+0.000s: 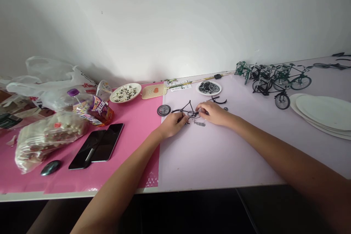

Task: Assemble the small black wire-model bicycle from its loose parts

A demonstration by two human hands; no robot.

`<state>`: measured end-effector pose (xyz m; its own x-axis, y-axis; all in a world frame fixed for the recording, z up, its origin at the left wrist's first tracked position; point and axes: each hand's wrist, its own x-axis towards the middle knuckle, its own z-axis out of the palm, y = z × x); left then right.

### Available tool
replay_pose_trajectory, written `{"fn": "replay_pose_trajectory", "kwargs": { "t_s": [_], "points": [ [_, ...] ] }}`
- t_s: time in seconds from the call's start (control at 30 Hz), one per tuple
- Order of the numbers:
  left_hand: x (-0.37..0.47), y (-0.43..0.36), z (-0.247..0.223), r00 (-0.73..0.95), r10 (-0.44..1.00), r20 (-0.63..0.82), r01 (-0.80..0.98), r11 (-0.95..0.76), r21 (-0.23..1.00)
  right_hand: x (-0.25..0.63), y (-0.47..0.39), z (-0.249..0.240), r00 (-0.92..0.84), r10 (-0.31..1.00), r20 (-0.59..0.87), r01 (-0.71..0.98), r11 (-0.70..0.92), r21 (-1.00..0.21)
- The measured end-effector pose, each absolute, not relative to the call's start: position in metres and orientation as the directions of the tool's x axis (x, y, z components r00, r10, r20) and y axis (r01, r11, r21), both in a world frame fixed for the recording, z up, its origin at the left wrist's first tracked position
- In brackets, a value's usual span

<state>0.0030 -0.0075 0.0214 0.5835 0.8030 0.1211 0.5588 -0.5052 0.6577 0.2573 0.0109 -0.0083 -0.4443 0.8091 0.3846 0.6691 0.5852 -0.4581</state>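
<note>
A black miniature bicycle frame (189,107) is between my two hands, just above the pale table. My left hand (173,124) grips its left end with fingers and thumb pressed together. At its right end, the fingertips of my right hand (212,112) are pinched on the frame. A small spoked wheel (163,110) lies left of the frame. Below it is a small grey part (199,123), too small to name. Beyond my right hand rests a curved black piece (219,100), and a small round part (225,109) lies near my wrist.
A white plate (219,92) of wheels stands behind my hands. Several assembled miniature bicycles (290,76) are at the back right, beside stacked white plates (329,111). On the pink left side are two phones (106,142), a mouse (51,167), a bottle (94,108), bags (52,128) and a bowl (112,98).
</note>
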Motion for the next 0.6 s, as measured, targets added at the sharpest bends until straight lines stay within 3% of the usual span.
{"fn": "replay_pose_trajectory", "kwargs": {
  "t_s": [0.6],
  "points": [
    [0.0026,-0.007,0.0211,0.591,0.798,0.115,0.561,-0.51,0.652,0.2561,0.0096,-0.0071,-0.434,0.813,0.388,0.67,0.579,-0.464]
  ]
}}
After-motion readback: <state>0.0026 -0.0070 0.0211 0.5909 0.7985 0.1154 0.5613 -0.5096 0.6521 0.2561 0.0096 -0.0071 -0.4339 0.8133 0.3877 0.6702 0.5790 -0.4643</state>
